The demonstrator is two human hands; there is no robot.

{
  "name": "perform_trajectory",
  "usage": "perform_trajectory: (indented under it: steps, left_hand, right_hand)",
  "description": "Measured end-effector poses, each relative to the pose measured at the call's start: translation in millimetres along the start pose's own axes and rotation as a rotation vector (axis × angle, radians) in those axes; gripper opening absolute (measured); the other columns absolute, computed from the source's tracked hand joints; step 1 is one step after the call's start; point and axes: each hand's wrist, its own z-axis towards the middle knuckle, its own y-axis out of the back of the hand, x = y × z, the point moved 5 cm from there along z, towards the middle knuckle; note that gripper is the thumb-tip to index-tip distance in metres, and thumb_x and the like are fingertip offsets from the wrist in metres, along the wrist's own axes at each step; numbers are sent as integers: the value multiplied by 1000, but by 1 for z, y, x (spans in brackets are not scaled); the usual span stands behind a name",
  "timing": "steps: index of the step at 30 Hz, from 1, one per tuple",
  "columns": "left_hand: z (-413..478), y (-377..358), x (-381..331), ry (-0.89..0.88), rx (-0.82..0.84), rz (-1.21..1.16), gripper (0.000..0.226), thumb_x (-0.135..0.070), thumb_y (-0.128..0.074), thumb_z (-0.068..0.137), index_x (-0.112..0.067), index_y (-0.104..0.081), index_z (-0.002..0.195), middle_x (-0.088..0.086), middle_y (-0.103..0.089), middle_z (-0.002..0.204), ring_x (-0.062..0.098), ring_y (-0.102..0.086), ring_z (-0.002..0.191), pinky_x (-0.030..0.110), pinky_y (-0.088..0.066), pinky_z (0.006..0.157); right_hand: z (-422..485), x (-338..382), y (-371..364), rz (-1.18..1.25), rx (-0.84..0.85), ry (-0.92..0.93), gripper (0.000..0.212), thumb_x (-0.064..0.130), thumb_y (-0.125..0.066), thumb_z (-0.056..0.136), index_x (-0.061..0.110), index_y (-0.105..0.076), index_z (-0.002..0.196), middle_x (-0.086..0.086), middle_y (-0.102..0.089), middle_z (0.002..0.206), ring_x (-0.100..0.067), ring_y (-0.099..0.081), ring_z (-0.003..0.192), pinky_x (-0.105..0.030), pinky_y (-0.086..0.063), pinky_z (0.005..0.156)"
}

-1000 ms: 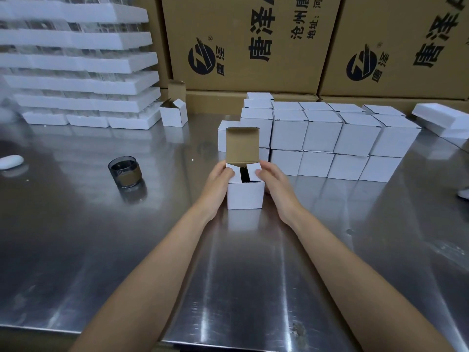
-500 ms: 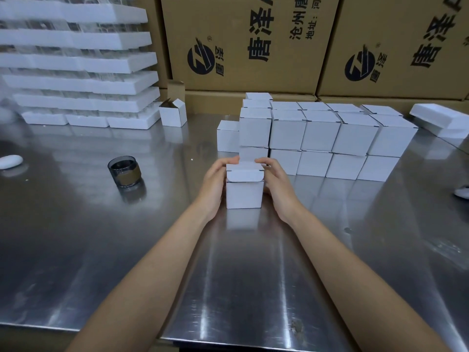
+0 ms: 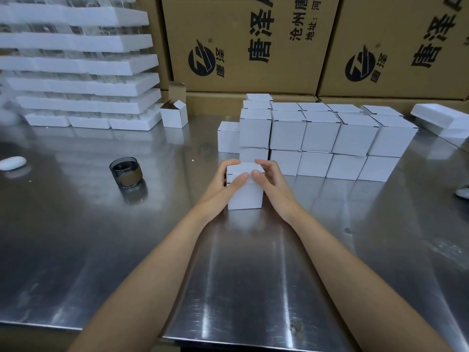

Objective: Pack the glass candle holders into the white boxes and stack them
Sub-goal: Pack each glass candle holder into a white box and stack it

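Note:
A small white box point(image 3: 245, 196) stands on the steel table point(image 3: 228, 275) in the middle of the view, its lid folded down. My left hand point(image 3: 223, 185) grips its left side, thumb on the front of the lid. My right hand point(image 3: 270, 181) grips the right side, thumb beside the left one. Its contents are hidden. A dark smoked glass candle holder point(image 3: 126, 172) stands alone to the left. Behind the box, closed white boxes point(image 3: 319, 138) are stacked two high in a row. One white box with its flaps up point(image 3: 174, 115) stands further back left.
White foam trays point(image 3: 81, 80) with glass pieces are piled high at the back left. Large brown cartons point(image 3: 253, 47) form a wall behind the table. More foam pieces point(image 3: 441, 118) lie at the right edge, and a small white oval object point(image 3: 12, 163) sits at the far left.
The brown inner lid stood upright a second ago; both hands have folded it down and now press it shut with the thumbs at the front.

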Motion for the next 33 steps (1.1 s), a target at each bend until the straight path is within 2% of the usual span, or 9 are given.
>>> perform_trajectory:
  steps: [3,6,11,15,18,21,24,28,33]
  left_hand:
    - [2,-2,1,5,-28,16,36,-63,-56,82,-47,-48,113,-20,-59,109,2,-57,103,23,-45,92]
    - [2,-2,1,11,-18,9,36,-64,-56,80,-48,-48,111,-23,-59,108,0,-57,103,21,-45,90]
    - [3,0,3,50,23,-53,37,-56,-53,84,-37,-50,116,-11,-58,117,0,-56,103,18,-41,86]
    - [5,-1,5,73,62,-77,35,-39,-54,81,-34,-50,116,-10,-57,113,-2,-53,101,15,-38,84]
    - [7,-3,3,94,71,-106,43,-33,-54,77,-29,-49,119,-1,-55,120,10,-49,110,24,-36,90]
    - [6,-1,3,111,101,-91,46,-34,-54,78,-30,-47,123,-4,-53,120,6,-49,110,20,-37,88]
    - [3,4,5,88,199,26,58,-40,-65,79,-39,-38,131,-18,-47,128,-12,-48,111,6,-38,87]
    - [8,25,11,86,201,127,75,-31,-81,70,-46,-39,130,-16,-48,134,3,-50,124,22,-45,101]
    - [20,60,24,101,-72,141,101,-20,-80,80,-29,-11,153,-13,-39,147,9,-39,136,27,-37,110]
  right_hand:
    - [1,1,-1,-9,-32,-1,53,55,-57,81,25,-49,124,14,-57,118,16,-53,101,-2,-38,83]
    - [4,-3,0,-5,-16,-18,41,46,-58,89,25,-48,123,12,-57,117,15,-54,99,-2,-39,81]
    - [5,-6,0,10,50,-32,34,37,-58,92,27,-45,121,8,-53,118,2,-54,105,-6,-40,83]
    - [3,-4,-5,15,114,-52,42,32,-52,84,25,-41,124,13,-50,112,17,-51,96,0,-36,79]
    - [4,-1,-11,45,129,-84,45,31,-47,78,25,-40,123,13,-47,112,16,-49,93,-1,-37,76]
    - [4,3,-15,59,91,-108,41,30,-43,73,27,-44,114,8,-46,118,2,-46,101,-14,-35,80]
    - [1,5,-18,67,51,-94,35,30,-43,75,27,-49,110,7,-48,126,-3,-45,109,-16,-35,84]
    - [-3,0,-20,73,4,-52,24,29,-50,97,31,-49,122,7,-48,136,-9,-43,128,-29,-36,108]
    - [-3,-4,-26,-28,-27,-16,33,29,-47,102,32,-43,134,7,-47,138,3,-45,121,-5,-39,88]
